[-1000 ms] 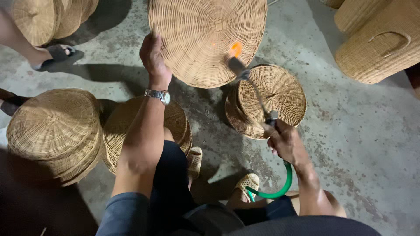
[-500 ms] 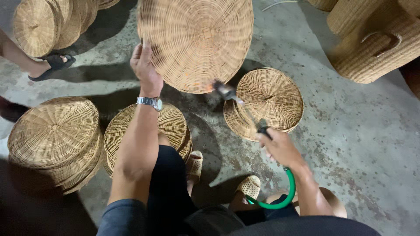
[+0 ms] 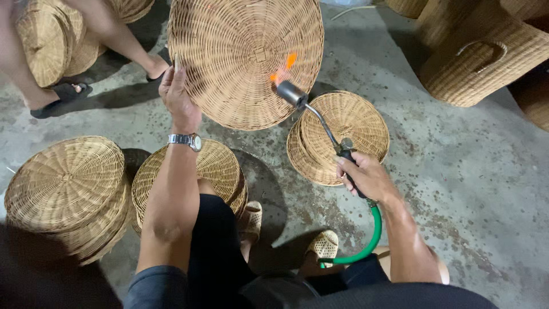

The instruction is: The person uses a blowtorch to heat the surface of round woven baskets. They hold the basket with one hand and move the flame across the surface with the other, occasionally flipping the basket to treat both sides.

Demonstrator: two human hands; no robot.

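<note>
My left hand (image 3: 178, 96) grips the left rim of a big round wicker tray (image 3: 240, 51), held up tilted over the concrete floor. My right hand (image 3: 366, 176) is shut on the handle of a gas torch (image 3: 317, 117) with a green hose (image 3: 369, 240). The torch nozzle points at the tray's underside, and a small orange flame (image 3: 284, 67) licks the weave. A metal watch (image 3: 184, 139) sits on my left wrist.
Stacks of round wicker trays stand at left (image 3: 66, 189), under my left arm (image 3: 220, 169) and right of centre (image 3: 346, 137). Wicker baskets (image 3: 480, 63) fill the top right. Another person's legs in black sandals (image 3: 60, 94) are at top left. My sandalled feet (image 3: 323, 246) are below.
The torch has swung up from low over the right stack to the tray's underside, and the flame is now on the weave. The tray has shifted slightly right.
</note>
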